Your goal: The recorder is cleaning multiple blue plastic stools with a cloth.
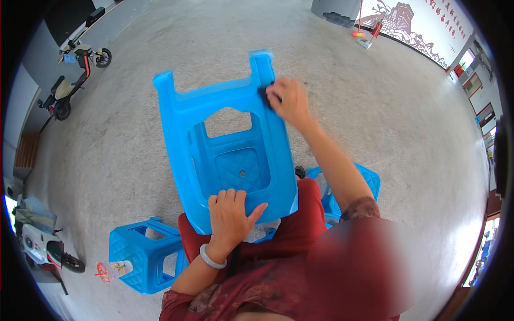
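A blue plastic stool (281, 156) lies tilted across my lap, one side with its cut-out opening facing up and two legs pointing away from me. Through the opening shows the underside of its seat, with a small round hole. My left hand (230, 214), a pale bangle on its wrist, grips the near edge of the stool, fingers over the rim of the opening. My right hand (290, 100) presses a dark cloth-like piece (265, 95) against the right leg near its base. That hand is blurred, and most of the dark piece is hidden under its fingers.
A second blue stool (148, 257) stands at my left, bearing a plastic cup (116, 270) with a red straw. Another blue stool (367, 180) is partly hidden behind my right arm. Scooters (74, 80) are parked along the left; a dustpan (364, 43) stands by the far wall.
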`<state>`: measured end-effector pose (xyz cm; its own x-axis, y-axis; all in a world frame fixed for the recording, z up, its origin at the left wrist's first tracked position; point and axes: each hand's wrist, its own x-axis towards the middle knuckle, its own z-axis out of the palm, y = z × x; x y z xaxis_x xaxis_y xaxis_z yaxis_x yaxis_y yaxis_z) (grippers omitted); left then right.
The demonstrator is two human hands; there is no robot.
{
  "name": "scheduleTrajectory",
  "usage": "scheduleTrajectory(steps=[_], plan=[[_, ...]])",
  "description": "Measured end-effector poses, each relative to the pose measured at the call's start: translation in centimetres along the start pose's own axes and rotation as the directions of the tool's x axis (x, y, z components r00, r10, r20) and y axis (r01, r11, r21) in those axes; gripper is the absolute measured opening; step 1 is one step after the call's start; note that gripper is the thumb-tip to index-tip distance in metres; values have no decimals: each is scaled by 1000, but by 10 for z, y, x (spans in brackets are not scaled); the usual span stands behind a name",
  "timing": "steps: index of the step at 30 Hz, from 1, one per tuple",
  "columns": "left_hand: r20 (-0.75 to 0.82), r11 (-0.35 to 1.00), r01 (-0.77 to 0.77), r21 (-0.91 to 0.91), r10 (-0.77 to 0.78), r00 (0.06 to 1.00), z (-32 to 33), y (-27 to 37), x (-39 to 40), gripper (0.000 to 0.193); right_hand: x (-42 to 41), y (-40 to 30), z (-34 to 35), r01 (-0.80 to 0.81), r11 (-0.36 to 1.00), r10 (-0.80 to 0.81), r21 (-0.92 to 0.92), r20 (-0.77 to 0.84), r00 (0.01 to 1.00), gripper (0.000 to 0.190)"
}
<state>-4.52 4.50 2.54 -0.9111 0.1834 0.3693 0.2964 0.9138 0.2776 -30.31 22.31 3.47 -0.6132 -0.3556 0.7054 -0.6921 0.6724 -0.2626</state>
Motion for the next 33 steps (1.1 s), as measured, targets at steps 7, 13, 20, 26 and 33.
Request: scheduleTrajectory(steps=[7,13,20,26,33], plan=[[-13,1000,8,9,-8,1000,3,-2,4,42,-106,-109,-60,-3,999,1,49,48,999,18],[-57,999,-32,4,33,998,2,-1,4,42,-165,-151,-83,-74,992,73,100,12,997,20],[-67,1000,2,-5,-3,998,7,1,7,42,-151,-84,-38,-299,905,378,303,-252,891,18],[-125,996,-25,83,36,991,22,9,19,37,-169,-69,-10,-669,121,831,733,294,472,24],[-90,977,194,-86,-202,975,39,24,37,43,-183,-96,-17,-572,60,813,818,292,503,23]])
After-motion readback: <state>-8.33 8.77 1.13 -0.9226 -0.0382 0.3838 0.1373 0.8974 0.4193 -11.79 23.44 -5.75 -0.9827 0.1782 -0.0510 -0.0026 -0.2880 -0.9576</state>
